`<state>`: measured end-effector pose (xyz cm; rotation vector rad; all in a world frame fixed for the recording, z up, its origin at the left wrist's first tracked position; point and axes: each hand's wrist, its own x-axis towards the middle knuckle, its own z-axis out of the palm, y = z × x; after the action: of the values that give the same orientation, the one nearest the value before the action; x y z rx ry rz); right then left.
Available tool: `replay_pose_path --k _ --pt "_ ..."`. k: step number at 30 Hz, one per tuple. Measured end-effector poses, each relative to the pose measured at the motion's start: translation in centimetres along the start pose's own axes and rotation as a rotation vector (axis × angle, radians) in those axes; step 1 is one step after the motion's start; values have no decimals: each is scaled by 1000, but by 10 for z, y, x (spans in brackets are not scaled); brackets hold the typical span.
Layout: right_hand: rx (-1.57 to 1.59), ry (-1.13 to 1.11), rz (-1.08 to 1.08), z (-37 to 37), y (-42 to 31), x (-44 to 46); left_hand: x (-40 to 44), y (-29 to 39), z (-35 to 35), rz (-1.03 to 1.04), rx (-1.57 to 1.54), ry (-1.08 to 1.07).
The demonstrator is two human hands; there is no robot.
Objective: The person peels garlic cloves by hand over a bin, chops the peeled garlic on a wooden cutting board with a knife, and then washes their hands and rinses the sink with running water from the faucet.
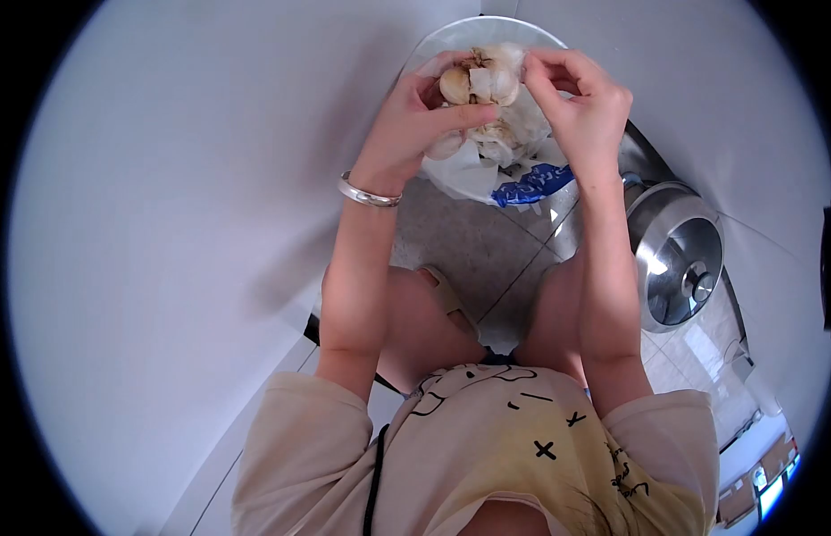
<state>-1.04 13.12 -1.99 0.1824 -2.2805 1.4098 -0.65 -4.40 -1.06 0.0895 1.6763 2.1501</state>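
My left hand (417, 116), with a silver bangle on the wrist, is closed around a garlic bulb (497, 87). Its thumb lies across the front of the cloves, and loose papery skin stands out on top. On the bulb's right side, my right hand (580, 98) pinches a bit of white garlic skin at its edge, thumb against forefinger. Both hands are above a round, clear-rimmed container (455, 34) lined with a white and blue plastic bag (531, 185). More garlic and papery skins (496, 143) lie in the bag, partly hidden by my left hand.
To the right stands a steel pot with a glass lid (679, 259). Grey floor tiles (469, 232) show between my knees. A pale wall or panel (165, 196) rises on the left, and cardboard boxes (759, 482) are at lower right.
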Motion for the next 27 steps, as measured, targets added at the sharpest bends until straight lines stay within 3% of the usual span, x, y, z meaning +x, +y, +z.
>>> replay_pose_path --k 5,10,19,22,27 --pt "-226 -129 116 -6 10 0 1 -6 -10 -208 -267 -91" --pt "-432 -467 196 -6 21 -6 5 -2 -1 -83 -273 55" --pt "143 -201 43 5 -4 -4 12 -18 -4 -50 -90 223" --pt "-46 -223 20 7 1 -9 12 -20 0 -64 -38 282" --pt "-108 -169 -5 11 3 -12 14 -27 8 2 64 352"
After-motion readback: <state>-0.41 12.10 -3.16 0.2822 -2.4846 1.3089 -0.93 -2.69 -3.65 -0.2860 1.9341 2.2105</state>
